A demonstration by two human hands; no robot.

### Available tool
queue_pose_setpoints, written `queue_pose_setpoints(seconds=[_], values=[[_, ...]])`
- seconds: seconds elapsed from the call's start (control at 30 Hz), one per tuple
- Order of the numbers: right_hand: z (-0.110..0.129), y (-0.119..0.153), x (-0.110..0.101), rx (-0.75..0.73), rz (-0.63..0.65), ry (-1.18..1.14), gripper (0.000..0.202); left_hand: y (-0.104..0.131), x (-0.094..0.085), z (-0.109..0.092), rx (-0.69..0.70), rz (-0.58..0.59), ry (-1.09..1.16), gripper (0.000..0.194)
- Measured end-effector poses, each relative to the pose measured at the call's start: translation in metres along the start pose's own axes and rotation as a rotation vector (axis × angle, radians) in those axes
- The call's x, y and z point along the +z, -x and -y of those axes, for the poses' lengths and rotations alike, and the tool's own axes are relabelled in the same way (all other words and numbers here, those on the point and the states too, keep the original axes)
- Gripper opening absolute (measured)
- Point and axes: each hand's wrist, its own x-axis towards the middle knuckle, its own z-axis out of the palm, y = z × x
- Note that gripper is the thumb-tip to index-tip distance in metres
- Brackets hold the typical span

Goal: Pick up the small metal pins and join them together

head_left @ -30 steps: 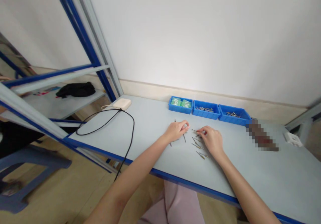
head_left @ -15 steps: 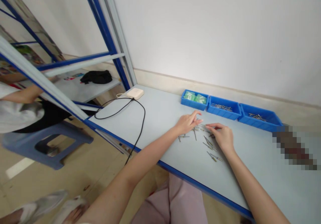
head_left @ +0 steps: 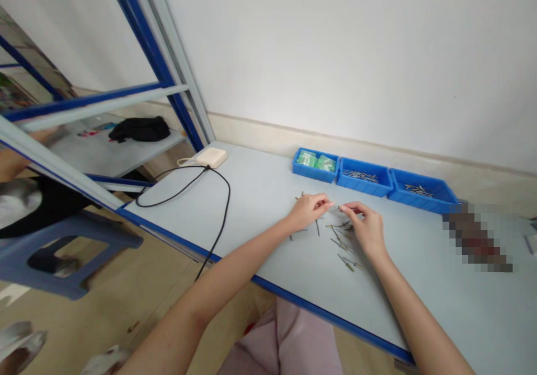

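Observation:
My left hand [head_left: 309, 210] is just above the table, thumb and fingers pinched together; what they hold, if anything, is too small to make out. Facing it, a short way to the right, my right hand [head_left: 369, 226] pinches a thin metal pin, whose small end shows at the fingertips. Loose metal pins [head_left: 342, 244], thin shafts with thicker ends, lie scattered below and between both hands. A few more stick out around my left hand, which partly hides them.
Three blue bins [head_left: 364, 178] line the wall side; one holds green-and-white packets [head_left: 315, 160], the others metal pieces. Left on the table [head_left: 260, 196] are a white box [head_left: 212, 157] and a looped black cable [head_left: 226, 212]. A blurred-out item [head_left: 478, 240] lies right. Another person's arm [head_left: 25, 148] shows beyond the frame.
My left hand's fingers were spread and have closed into a pinch close to my right fingertips. My right hand keeps its pinch. The whole view has shifted slightly.

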Motion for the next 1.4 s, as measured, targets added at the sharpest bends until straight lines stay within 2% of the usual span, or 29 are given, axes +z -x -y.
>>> queue_pose_setpoints(seconds=[0.2, 0.33, 0.5, 0.67, 0.83, 1.0, 1.23, 1.4], values=[[0.002, 0.000, 0.006, 0.061, 0.021, -0.016, 0.042, -0.001, 0.002, -0.001, -0.010, -0.001, 0.137, 0.035], [-0.002, -0.001, 0.011, 0.043, 0.030, -0.090, 0.035, -0.001, 0.002, -0.001, 0.002, 0.001, 0.191, 0.031], [-0.003, -0.002, 0.011, -0.016, -0.035, -0.118, 0.028, -0.002, 0.002, 0.002, -0.017, -0.024, 0.159, 0.027], [0.003, 0.000, 0.012, -0.089, 0.035, -0.049, 0.034, -0.002, 0.000, 0.002, -0.004, -0.062, 0.177, 0.039], [0.004, 0.002, 0.013, -0.061, 0.069, -0.056, 0.035, -0.002, -0.001, 0.004, -0.015, -0.079, 0.143, 0.039], [0.003, 0.001, 0.010, -0.049, 0.022, -0.033, 0.027, -0.002, -0.001, 0.005, 0.004, -0.095, 0.069, 0.026], [0.005, 0.002, 0.010, 0.001, 0.102, -0.102, 0.036, -0.003, -0.002, 0.004, 0.039, -0.098, 0.035, 0.039], [0.003, 0.000, 0.011, -0.013, 0.062, -0.164, 0.025, -0.003, -0.001, 0.006, -0.008, -0.091, 0.093, 0.030]])
